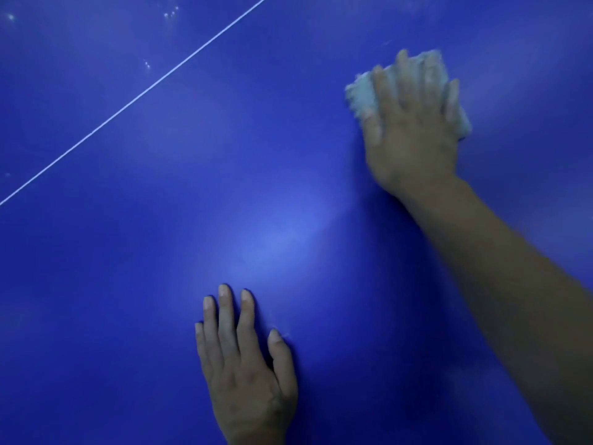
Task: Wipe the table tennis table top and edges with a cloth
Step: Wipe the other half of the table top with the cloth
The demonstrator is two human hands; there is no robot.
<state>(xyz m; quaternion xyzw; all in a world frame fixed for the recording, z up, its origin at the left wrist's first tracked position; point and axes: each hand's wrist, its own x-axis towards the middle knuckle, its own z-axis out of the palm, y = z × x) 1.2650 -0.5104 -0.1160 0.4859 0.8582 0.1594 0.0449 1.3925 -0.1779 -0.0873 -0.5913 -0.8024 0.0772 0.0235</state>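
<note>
The blue table tennis table top (160, 284) fills the whole view. A pale, folded cloth (361, 93) lies flat on it at the upper right. My right hand (412, 130) presses down on the cloth with straight, spread fingers, and the cloth shows on both sides of the hand. My right forearm reaches in from the right edge. My left hand (247, 367) rests flat on the table at the bottom centre with its fingers straight and nothing under it.
A thin white line (138, 97) runs diagonally across the table from the left edge up to the top centre. Small bright specks (147, 65) dot the surface at the upper left. No table edge is in view.
</note>
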